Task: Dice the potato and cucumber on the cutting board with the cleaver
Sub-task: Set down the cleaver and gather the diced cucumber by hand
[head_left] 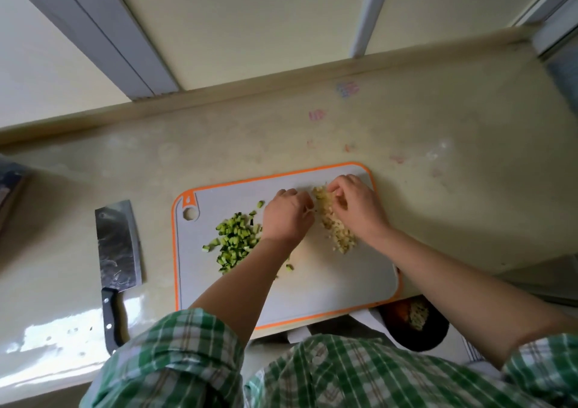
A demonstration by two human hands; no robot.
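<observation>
left grip (287,216): my fingers curled, just left of potato dice (337,235); holding any? can't tell.
right grip (356,204): fingers bent onto pile's far end; pinch unclear.
cucumber dice (236,238): heap on cutting board (328,282), by left wrist.
cleaver (117,245): flat on desk (438,188), left of board, away from both grips.

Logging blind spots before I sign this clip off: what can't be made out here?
Head view only.
Left hand: fingertips hidden by its own back; grip unclear.
Right hand: pinching or pushing the potato dice, unclear.
Bowl: top hidden by the board; contents blurred.
Dark object: cut off by the left edge.
</observation>
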